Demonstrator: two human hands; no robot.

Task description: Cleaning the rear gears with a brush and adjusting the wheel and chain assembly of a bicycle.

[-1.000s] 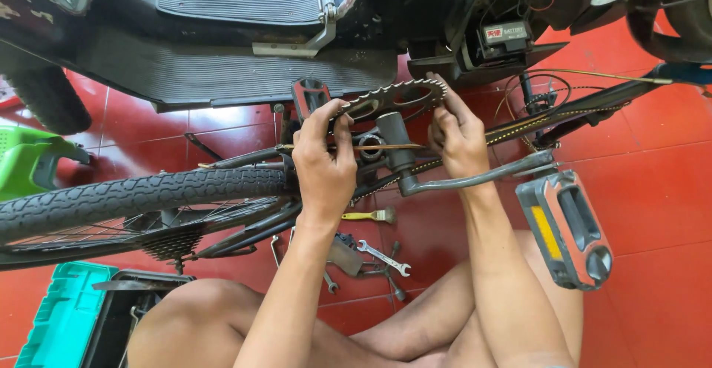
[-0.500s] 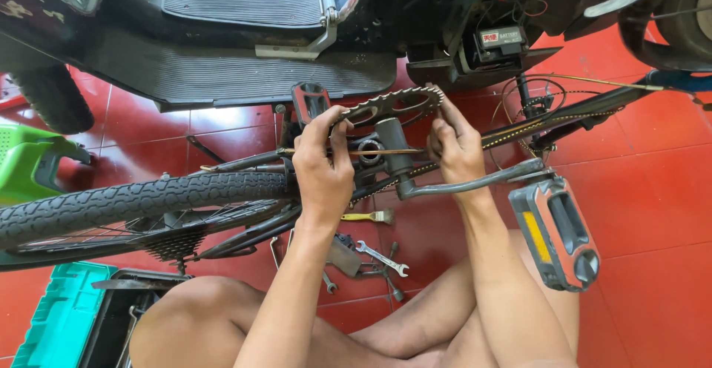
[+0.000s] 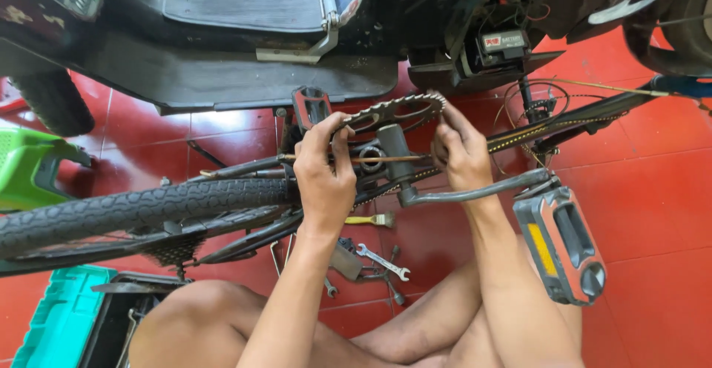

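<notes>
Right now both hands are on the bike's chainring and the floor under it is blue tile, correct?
Not quite. The head view shows the left hand and right hand on the chainring, but the floor is red tile, not blue.

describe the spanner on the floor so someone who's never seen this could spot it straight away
Start at the upturned bicycle's tyre and follow it to the left hand on the chainring. Straight below, on the red tiled floor by the person's knee, lies a scatter of small tools. The spanner is the bright silver one with open jaws at both ends, unlike the yellow-handled brush above it.
</notes>
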